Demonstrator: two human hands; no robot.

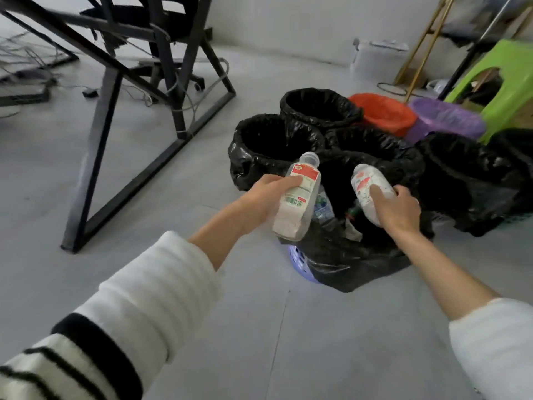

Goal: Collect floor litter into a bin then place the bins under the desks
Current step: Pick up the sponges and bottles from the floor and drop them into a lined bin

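Note:
My left hand [264, 199] grips a white plastic bottle with a red label [298, 197], held over the near rim of a blue bin lined with a black bag [340, 264]. My right hand [396, 209] grips a second white bottle with red print [367, 186] above the same bin's opening. Inside that bin lie a clear bottle [323, 207] and other litter. Both bottles are tilted with their caps pointing away from me.
Several more black-bagged bins [268, 145] cluster behind, beside an orange-bagged bin [383, 112] and a purple one [444, 119]. A green stool [507, 82] stands at the right. A black metal desk frame [115, 111] with cables and a chair stands at the left.

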